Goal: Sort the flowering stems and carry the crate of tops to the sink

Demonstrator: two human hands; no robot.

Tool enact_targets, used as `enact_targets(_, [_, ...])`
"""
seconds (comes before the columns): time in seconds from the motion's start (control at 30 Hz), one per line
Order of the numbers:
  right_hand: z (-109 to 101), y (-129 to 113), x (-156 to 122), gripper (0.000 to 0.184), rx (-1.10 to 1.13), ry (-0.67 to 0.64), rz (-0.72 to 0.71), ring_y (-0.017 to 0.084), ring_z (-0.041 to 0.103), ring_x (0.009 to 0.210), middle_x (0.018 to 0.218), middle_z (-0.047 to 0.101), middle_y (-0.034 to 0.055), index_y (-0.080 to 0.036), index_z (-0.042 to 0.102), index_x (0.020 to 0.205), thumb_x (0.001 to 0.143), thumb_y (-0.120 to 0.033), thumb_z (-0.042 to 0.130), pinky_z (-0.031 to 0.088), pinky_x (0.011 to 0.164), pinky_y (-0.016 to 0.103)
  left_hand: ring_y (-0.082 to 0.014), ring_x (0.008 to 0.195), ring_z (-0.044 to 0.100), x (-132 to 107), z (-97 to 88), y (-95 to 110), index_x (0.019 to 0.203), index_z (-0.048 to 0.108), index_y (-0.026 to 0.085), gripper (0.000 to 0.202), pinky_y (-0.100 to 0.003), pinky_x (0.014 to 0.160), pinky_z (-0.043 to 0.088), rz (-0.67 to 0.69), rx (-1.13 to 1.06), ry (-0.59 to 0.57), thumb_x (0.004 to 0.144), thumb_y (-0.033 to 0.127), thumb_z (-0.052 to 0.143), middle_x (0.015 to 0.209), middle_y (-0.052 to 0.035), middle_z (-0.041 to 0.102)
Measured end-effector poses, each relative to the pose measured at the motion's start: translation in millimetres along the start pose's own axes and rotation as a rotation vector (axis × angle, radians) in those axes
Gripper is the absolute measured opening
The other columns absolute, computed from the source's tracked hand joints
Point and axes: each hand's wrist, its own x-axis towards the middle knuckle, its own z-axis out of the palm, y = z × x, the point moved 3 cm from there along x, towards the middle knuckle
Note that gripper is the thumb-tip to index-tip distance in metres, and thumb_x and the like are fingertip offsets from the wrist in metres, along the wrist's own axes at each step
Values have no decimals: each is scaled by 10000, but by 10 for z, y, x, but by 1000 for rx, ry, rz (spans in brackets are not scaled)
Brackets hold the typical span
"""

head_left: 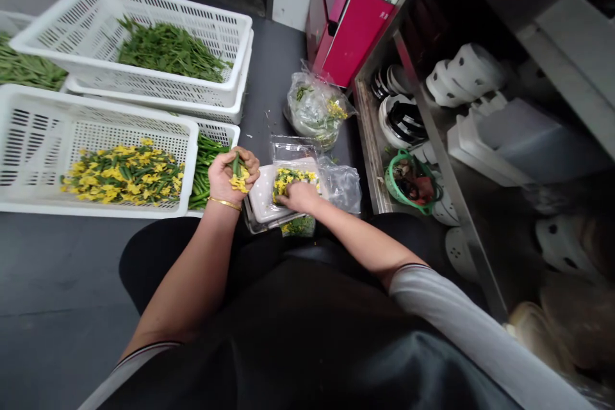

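Observation:
Several small green cucumbers with yellow flowers lie in my left hand, its fingers curled round them, just right of the large white basket. My right hand reaches down into a clear plastic box of the same flowering cucumbers. Its fingertips are among them and partly hidden, so I cannot see whether they grip one. The box rests on a white foam tray. More of the flowering cucumbers are heaped in the white basket at the left.
Leafy greens fill part of a stacked white basket behind. Green chillies sit in a smaller basket. A clear plastic bag lies on the floor ahead. Along the right stands a metal shelf holding a green colander.

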Motion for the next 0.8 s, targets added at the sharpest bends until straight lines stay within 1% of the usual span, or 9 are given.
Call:
enact_targets(0.1, [195, -298, 127, 373, -180, -145, -46, 280, 628, 981, 1093, 647, 207, -100, 670, 1044, 874, -376, 488, 488, 781, 349, -53, 422, 376, 3, -50, -104, 657, 501, 163, 231, -147, 340, 198, -105, 20, 27, 626, 317, 670, 559, 25, 453])
enact_targets(0.17, [184, -297, 153, 308, -204, -181, -61, 266, 627, 990, 1073, 658, 200, -88, 675, 1040, 877, -261, 478, 479, 786, 322, -39, 373, 322, 16, -100, -204, 643, 492, 164, 260, -152, 338, 193, -153, 152, 57, 598, 285, 718, 495, 53, 426])
enact_targets(0.23, [52, -153, 128, 290, -195, -163, -60, 262, 628, 973, 1048, 670, 191, -90, 685, 1007, 873, -245, 480, 470, 768, 305, -47, 363, 332, 44, -141, -303, 629, 518, 158, 259, -171, 356, 243, -144, 417, 90, 581, 273, 746, 447, 61, 427])
enact_targets(0.3, [-156, 44, 61, 276, -147, -126, -81, 243, 633, 915, 993, 687, 165, -108, 697, 945, 868, -289, 503, 455, 734, 285, -83, 429, 439, 76, -116, -390, 638, 583, 147, 227, -200, 422, 343, -75, 738, 61, 574, 279, 756, 472, 29, 512])
enact_targets(0.43, [-576, 313, -123, 259, 202, -2, -240, 137, 558, 641, 665, 638, 46, -123, 654, 715, 845, -324, 556, 388, 605, 233, -158, 640, 581, 93, 109, -501, 712, 676, 153, 201, -253, 598, 452, 42, 1066, -174, 610, 316, 735, 632, -27, 653])
enact_targets(0.57, [-622, 308, -265, 340, 911, -63, -344, 65, 395, 432, 492, 452, -55, -132, 576, 698, 826, -446, 554, 310, 457, 201, -139, 572, 548, 46, 257, -432, 741, 689, 142, 241, -241, 536, 419, 23, 1001, -307, 586, 309, 768, 597, -25, 631])
enact_targets(0.67, [-449, 203, -295, 418, 1369, -113, -380, 55, 335, 375, 483, 365, -88, -158, 524, 732, 776, -571, 565, 269, 390, 191, -86, 433, 431, 6, 247, -424, 714, 668, 129, 245, -213, 427, 327, -144, 756, -294, 572, 288, 789, 482, 11, 527])
enact_targets(0.73, [-348, 219, -272, 456, 1467, -35, -347, 57, 328, 376, 500, 340, -90, -169, 508, 758, 781, -625, 517, 283, 389, 193, -63, 387, 373, -6, 210, -449, 675, 639, 129, 237, -194, 384, 281, -233, 545, -214, 572, 283, 787, 441, 33, 452])
enact_targets(0.8, [-284, 332, -224, 463, 1263, 12, -250, 72, 384, 407, 526, 394, -67, -165, 534, 810, 823, -620, 447, 340, 427, 207, -59, 380, 362, 9, 166, -450, 633, 599, 131, 226, -182, 359, 266, -236, 329, -119, 595, 290, 754, 450, 33, 420])
